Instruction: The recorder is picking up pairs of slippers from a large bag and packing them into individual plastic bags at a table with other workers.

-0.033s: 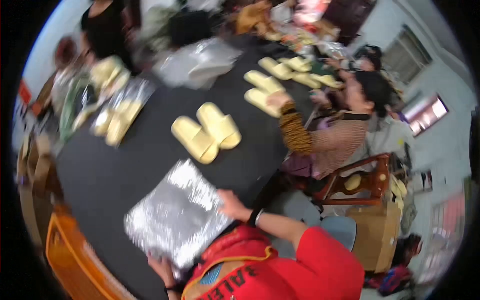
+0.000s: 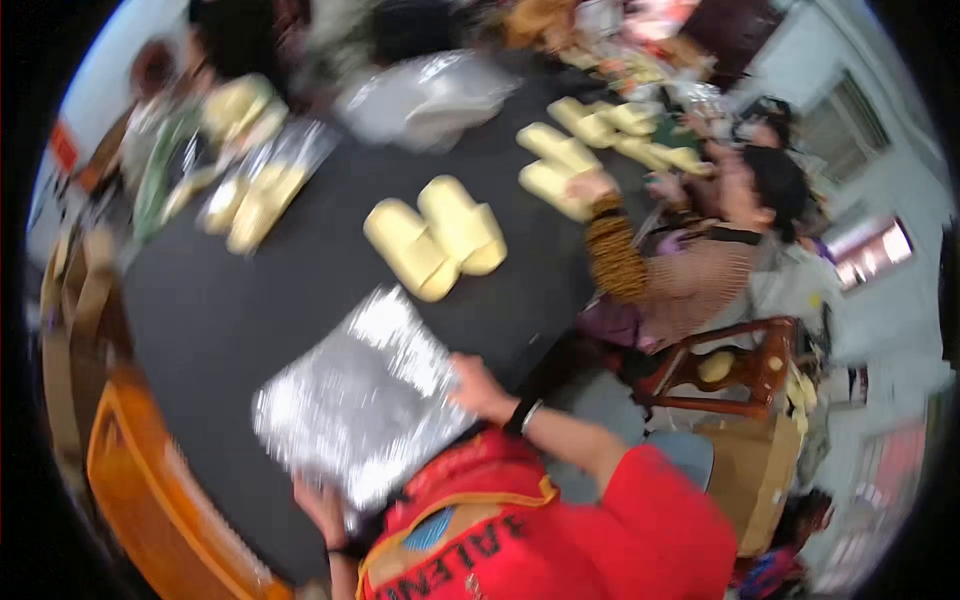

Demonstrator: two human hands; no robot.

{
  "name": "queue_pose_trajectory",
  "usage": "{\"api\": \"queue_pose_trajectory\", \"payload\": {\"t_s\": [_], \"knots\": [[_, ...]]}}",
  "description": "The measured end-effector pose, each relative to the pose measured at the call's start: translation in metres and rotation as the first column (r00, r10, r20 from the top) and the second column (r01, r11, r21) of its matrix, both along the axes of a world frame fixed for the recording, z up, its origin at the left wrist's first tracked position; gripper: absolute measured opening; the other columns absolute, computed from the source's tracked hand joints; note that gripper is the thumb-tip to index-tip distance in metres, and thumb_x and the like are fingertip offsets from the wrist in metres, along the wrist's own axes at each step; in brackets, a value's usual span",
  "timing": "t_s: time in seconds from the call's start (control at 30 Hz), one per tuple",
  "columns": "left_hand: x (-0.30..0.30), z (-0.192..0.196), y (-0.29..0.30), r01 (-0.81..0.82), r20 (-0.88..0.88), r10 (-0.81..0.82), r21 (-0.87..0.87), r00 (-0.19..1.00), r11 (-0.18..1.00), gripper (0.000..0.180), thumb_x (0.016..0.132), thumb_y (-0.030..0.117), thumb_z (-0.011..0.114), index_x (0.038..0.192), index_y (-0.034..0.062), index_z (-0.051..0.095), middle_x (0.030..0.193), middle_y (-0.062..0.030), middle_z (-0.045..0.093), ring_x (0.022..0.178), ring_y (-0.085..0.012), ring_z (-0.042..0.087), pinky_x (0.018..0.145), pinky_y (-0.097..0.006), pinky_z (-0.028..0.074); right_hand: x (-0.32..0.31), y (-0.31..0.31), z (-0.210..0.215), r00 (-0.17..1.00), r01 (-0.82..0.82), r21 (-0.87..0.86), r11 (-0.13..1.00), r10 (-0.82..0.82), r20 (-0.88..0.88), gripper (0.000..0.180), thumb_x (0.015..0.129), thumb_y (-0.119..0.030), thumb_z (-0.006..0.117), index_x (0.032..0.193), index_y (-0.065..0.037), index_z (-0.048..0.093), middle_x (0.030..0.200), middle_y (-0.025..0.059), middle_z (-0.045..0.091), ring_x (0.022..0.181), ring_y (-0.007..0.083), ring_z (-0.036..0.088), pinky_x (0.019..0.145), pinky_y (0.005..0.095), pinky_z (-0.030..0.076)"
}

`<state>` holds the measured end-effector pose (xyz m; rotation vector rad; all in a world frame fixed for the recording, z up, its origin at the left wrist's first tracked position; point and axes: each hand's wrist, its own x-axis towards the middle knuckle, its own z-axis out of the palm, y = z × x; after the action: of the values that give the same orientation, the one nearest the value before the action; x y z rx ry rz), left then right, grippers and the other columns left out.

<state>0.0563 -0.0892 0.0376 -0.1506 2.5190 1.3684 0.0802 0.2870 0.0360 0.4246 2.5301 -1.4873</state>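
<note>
A shiny clear plastic bag, or a flat stack of them [image 2: 350,400], lies at the near edge of the dark table, against my red clothing. My left hand [image 2: 320,508] grips its near left edge. At its right edge is my right hand [image 2: 480,390], fingers closed over the border. Glare and blur hide how many layers there are. Just beyond the plastic lies a pair of pale yellow slippers [image 2: 437,240], side by side, touched by neither hand.
At my right a co-worker's hand [image 2: 592,187] touches a yellow slipper [image 2: 553,188]; more pairs lie beyond. Bagged slippers [image 2: 270,205] sit at the far left, clear plastic bags [image 2: 430,100] at the back. An orange wooden chair [image 2: 130,480] stands near left, a brown one [image 2: 725,367] at right.
The whole view has shifted, so the table and slippers appear slightly higher and further right. Both my hands keep their places on the plastic.
</note>
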Motion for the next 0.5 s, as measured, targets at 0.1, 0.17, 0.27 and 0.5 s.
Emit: {"api": "queue_pose_trajectory", "payload": {"t_s": [0.1, 0.17, 0.27, 0.5], "knots": [[-0.001, -0.032, 0.001, -0.143, -0.311, 0.054, -0.273, 0.949, 0.951, 0.058, 0.064, 0.009, 0.062, 0.117, -0.0056, 0.044, 0.115, -0.0225, 0.048, 0.108, -0.0362, 0.043, 0.095, -0.039, 0.031, 0.019, 0.010, -0.042, 0.983, 0.093, 0.325, 0.941, -0.035, -0.179, 0.063, 0.067, -0.016, 0.065, 0.122, 0.000, 0.039, 0.118, 0.0209, 0.040, 0.107, 0.0349, 0.041, 0.096, 0.0384, 0.033], [-0.002, -0.045, -0.006, -0.093, -0.215, 0.026, -0.310, 0.976, 0.946, 0.059, 0.069, 0.011, 0.062, 0.122, -0.0012, 0.040, 0.118, -0.0219, 0.045, 0.113, -0.0351, 0.039, 0.096, -0.041, 0.031, 0.010, -0.001, -0.028, 0.987, 0.132, 0.218, 0.967, -0.109, -0.114, 0.061, 0.069, -0.014, 0.064, 0.122, 0.000, 0.039, 0.112, 0.0206, 0.043, 0.105, 0.0338, 0.044, 0.091, 0.0365, 0.038], [0.011, -0.029, 0.005, -0.084, -0.097, 0.055, -0.326, 0.994, 0.942, 0.061, 0.073, 0.017, 0.062, 0.125, -0.0019, 0.037, 0.124, -0.0214, 0.041, 0.118, -0.0335, 0.035, 0.100, -0.039, 0.027, 0.014, -0.004, -0.037, 0.991, 0.078, 0.193, 0.978, -0.055, -0.121, 0.060, 0.069, -0.010, 0.062, 0.124, -0.003, 0.038, 0.112, 0.0199, 0.044, 0.103, 0.0338, 0.046, 0.088, 0.0360, 0.039], [0.029, -0.003, 0.017, -0.014, -0.248, -0.155, -0.567, 0.956, 0.824, 0.067, 0.070, 0.019, 0.067, 0.130, 0.0173, 0.037, 0.136, -0.0205, 0.025, 0.125, -0.0384, 0.024, 0.098, -0.049, 0.021, 0.013, 0.014, -0.042, 0.987, 0.109, 0.021, 0.994, -0.105, -0.124, 0.060, 0.069, -0.002, 0.060, 0.125, -0.004, 0.040, 0.112, 0.0160, 0.047, 0.104, 0.0281, 0.048, 0.089, 0.0336, 0.039]]}}
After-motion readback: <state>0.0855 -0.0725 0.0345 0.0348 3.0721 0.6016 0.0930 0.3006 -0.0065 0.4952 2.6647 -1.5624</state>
